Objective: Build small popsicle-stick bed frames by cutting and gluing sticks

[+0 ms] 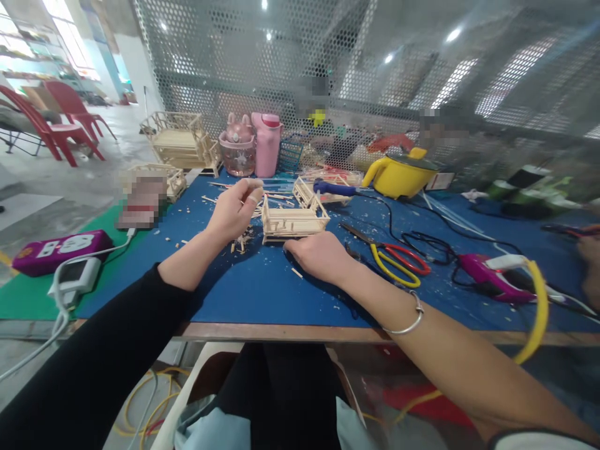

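The right hand (319,253) lies flat on the blue mat (262,294), fingers together, fingertips touching the base of a stick crate (293,220). The left hand (234,209) is raised just left of the crate, fingers curled, thumb and forefinger pinched; what they hold is too small to tell. Scissors (394,259) lie to the right. Behind stand a pink bottle (267,144) and yellow pot (398,175). No writing is readable.

Pale bare-wood stick frame (291,223)

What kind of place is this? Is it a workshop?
Probably a craft workshop: small wooden stick furniture model by the right hand, yellow-and-red-handled scissors and a magenta glue gun on a blue worktable.
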{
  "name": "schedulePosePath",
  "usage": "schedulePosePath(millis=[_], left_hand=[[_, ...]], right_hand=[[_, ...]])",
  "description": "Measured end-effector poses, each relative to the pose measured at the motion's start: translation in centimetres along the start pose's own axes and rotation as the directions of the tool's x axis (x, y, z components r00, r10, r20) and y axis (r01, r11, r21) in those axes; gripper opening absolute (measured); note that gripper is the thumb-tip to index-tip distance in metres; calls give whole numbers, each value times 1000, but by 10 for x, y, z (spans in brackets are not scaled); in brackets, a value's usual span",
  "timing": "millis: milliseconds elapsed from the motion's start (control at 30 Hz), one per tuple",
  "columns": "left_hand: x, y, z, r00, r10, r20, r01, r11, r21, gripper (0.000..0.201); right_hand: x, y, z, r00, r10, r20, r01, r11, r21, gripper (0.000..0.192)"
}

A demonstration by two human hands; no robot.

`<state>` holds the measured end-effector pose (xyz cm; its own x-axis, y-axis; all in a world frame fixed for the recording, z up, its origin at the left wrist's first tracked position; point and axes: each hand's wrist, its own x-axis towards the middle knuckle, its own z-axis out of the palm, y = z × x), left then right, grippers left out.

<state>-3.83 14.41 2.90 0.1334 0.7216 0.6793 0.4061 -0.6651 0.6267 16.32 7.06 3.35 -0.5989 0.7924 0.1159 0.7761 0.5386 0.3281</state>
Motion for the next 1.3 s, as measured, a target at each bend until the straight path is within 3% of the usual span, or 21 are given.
schedulePosePath(millis=[100, 200, 333, 500, 633, 733, 833, 900, 1133, 1300], left_hand=[[0, 1, 0, 999, -21, -49, 20, 1000, -23, 29], [0, 8, -3, 985, -36, -170, 28, 999, -47, 27], [-19, 38, -13, 953, -150, -263, 121, 985, -123, 25], [-83, 80, -16, 920, -371, -125, 336, 912, -233, 24], [-118, 85, -4, 876, -481, 28, 473, 847, -244, 26], [-113, 85, 5, 877, -452, 162, 463, 885, -39, 25], [-95, 91, 9, 876, -399, 269, 333, 906, 260, 24], [-87, 95, 11, 861, -399, 315, 277, 888, 367, 23], [-97, 89, 22, 899, -366, 239, 302, 915, 267, 28], [-99, 87, 27, 898, -306, 318, 274, 951, 142, 30]], right_hand=[[-2, -1, -4, 1000, 22, 16, -22, 1000, 19, 29], [-2, -1, -3, 999, 27, 23, -29, 998, 49, 34], [-3, 1, -3, 996, 43, 76, -51, 992, 112, 33], [-17, 11, -9, 992, 109, 68, -120, 972, 204, 23], [-33, 16, -15, 983, 162, 81, -179, 939, 293, 30], [-34, 13, -14, 981, 173, 82, -190, 929, 318, 36], [-24, 9, -7, 988, 133, 73, -148, 947, 286, 37], [-18, 8, -1, 990, 122, 69, -136, 949, 284, 32], [-31, -2, -3, 989, 139, -51, -111, 923, 368, 19], [-50, -18, -6, 965, 125, -229, 31, 817, 576, 17]])
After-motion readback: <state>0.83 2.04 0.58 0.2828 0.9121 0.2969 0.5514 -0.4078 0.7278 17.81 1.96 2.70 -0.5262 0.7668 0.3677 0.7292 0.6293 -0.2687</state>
